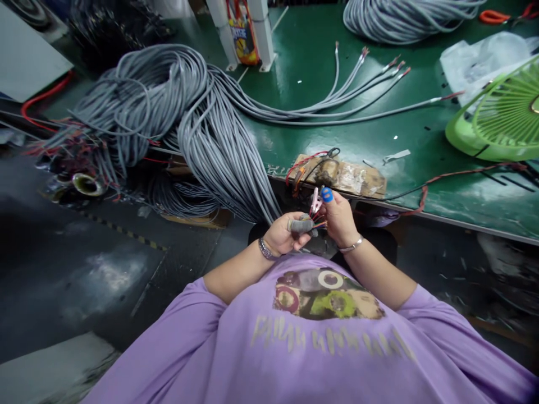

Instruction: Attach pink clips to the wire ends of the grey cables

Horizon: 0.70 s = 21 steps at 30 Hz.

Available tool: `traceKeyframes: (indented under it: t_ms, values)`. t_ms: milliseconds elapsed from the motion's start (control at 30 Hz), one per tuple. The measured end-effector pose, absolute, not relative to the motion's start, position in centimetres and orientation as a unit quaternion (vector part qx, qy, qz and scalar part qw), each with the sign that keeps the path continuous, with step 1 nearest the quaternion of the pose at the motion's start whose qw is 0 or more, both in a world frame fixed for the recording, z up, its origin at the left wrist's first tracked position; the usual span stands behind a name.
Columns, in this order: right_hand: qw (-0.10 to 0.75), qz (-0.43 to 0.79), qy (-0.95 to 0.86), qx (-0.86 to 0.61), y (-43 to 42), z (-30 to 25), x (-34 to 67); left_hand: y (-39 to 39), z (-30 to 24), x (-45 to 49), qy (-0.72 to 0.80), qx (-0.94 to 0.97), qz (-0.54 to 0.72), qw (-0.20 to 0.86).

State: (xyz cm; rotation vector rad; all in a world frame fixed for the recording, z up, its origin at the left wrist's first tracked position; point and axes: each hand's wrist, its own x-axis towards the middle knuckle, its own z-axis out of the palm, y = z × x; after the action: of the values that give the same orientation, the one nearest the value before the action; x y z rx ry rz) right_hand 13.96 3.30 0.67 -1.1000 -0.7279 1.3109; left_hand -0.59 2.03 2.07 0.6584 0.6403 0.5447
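Note:
My left hand [288, 231] is closed in front of my shirt, with grey finger covers on its thumb and a fingertip. It pinches several thin coloured wires [319, 224], which fan out toward my other hand. My right hand [340, 219], a blue cover on its thumb, is closed just to the right. Beside that thumb a small pink clip-like tool [315, 203] points upward, pinched against fingers that are partly hidden. A thick bundle of grey cables [227, 140] hangs over the table edge, down behind my left hand.
The green table [337, 146] carries cable ends with stripped tips, a cardboard-and-tape block [349, 177] at its edge, a green fan [501, 112], a plastic bag [475, 62] and another grey cable coil [404, 22]. Orange-handled scissors [494, 17] lie far right. More cables hang at left.

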Motion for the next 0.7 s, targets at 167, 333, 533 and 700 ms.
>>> traceKeyframes:
  t_ms: [167,333,533,700]
  values:
    - [0.581,0.624,-0.249,-0.459,3.2,0.5,12.9,2.4,2.0,-0.1,0.298,0.288,0.256,0.873]
    - [0.538,0.728,-0.161,-0.393,3.4,1.4,12.7,2.4,1.6,0.2,0.291,0.274,0.244,0.883]
    - [0.553,0.724,-0.165,-0.377,3.5,1.3,12.6,2.2,1.1,0.2,0.292,0.263,0.245,0.886]
    - [0.559,0.717,-0.136,-0.395,3.7,1.2,12.3,2.2,1.0,0.2,0.283,0.258,0.244,0.891]
